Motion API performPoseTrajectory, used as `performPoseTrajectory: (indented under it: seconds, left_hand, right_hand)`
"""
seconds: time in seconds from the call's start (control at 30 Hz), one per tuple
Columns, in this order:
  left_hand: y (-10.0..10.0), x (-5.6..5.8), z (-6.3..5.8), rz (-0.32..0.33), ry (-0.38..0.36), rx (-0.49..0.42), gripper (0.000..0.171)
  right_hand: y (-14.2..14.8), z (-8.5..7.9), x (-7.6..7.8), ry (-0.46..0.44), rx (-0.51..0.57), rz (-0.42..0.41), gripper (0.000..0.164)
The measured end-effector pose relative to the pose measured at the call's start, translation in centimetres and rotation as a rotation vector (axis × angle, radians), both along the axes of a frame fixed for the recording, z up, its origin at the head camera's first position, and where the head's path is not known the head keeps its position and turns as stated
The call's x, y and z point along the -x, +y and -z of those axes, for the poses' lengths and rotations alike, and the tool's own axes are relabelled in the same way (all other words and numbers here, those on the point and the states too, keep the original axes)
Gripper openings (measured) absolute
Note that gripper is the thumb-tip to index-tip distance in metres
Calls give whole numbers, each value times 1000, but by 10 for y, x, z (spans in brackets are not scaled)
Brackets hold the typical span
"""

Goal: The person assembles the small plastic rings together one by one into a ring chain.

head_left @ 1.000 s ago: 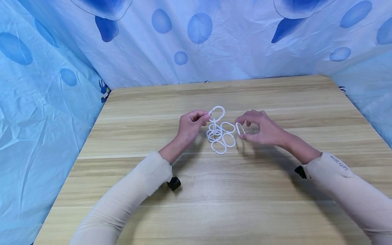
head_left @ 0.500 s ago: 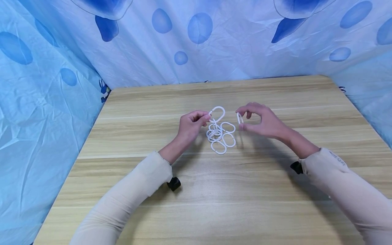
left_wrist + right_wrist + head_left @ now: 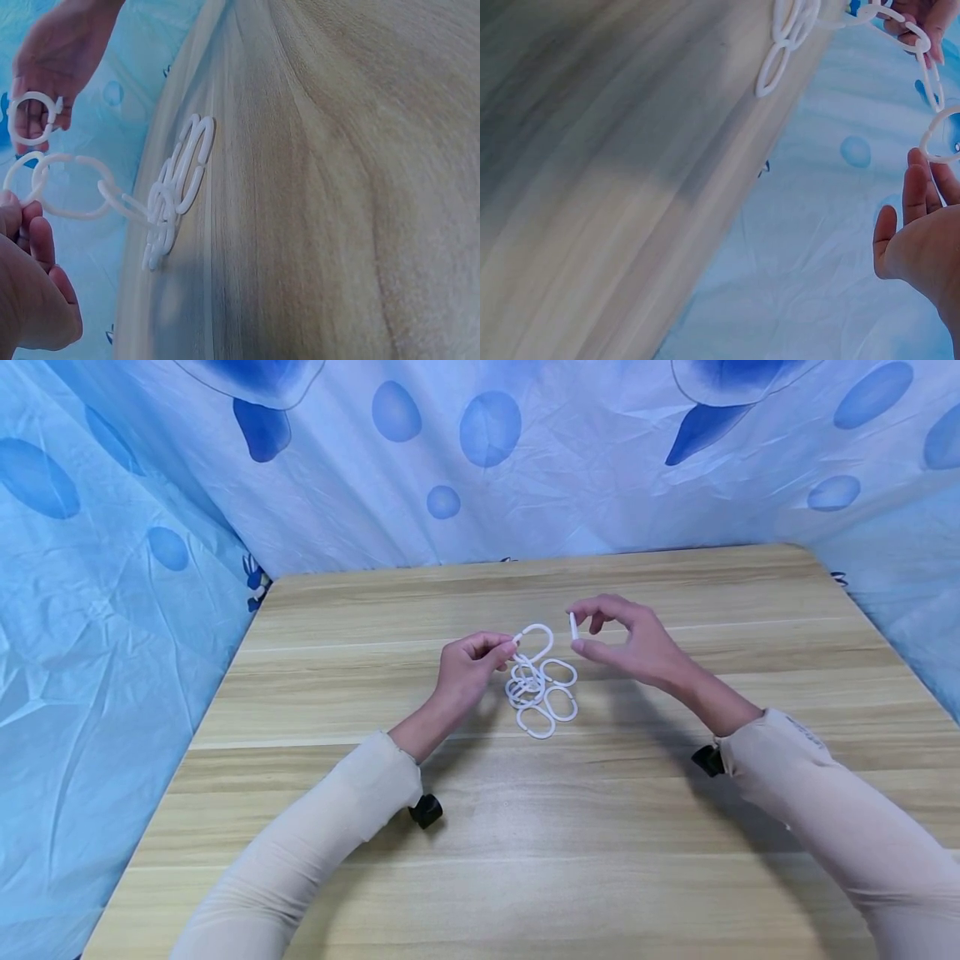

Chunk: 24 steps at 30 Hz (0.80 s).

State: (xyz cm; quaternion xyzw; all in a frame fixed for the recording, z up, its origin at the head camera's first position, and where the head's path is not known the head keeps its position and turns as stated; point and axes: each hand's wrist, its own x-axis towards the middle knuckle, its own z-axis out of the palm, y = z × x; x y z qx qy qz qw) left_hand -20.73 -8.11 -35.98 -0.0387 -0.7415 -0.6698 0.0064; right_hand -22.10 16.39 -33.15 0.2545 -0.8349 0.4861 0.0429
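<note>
My left hand (image 3: pixel 468 668) pinches a white plastic C-shaped ring (image 3: pixel 551 639) between thumb and fingertips, holding it raised. In the left wrist view, a linked ring (image 3: pixel 75 216) hangs from it, and the chain slopes down to a heap of rings (image 3: pixel 161 225) on the table. My right hand (image 3: pixel 637 639) holds a separate white ring (image 3: pixel 573 626) by its ends between thumb and fingers, edge-on in the head view. That ring (image 3: pixel 13 120) shows a gap in its loop and stands apart from the chain. Beside the heap lie several more rings (image 3: pixel 536 737); whether all are linked, I cannot tell.
The wood-grain table (image 3: pixel 480 877) extends around both hands. A blue and white patterned curtain (image 3: pixel 600 468) hangs behind it and along the sides. Small black devices (image 3: pixel 427 811) sit at both sleeve cuffs.
My right hand has lifted its ring from just above the table up and away, then slightly left toward the left hand's ring, turning it edge-on. The left hand stays nearly still.
</note>
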Motion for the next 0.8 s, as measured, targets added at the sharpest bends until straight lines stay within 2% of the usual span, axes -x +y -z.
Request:
performPoseTrajectory:
  seconds: [0.3,0.53,0.8]
  left_hand:
    - [3,1,2,22,11,-13,16]
    - [3,0,2,53,15,7,16]
    - [3,-2,-1,65,24,55,15]
  right_hand:
    - [-16,-7,2,48,95,-10,36]
    - [-31,-12,4,56,193,-86,38]
    - [-44,-16,-1,45,171,-131,38]
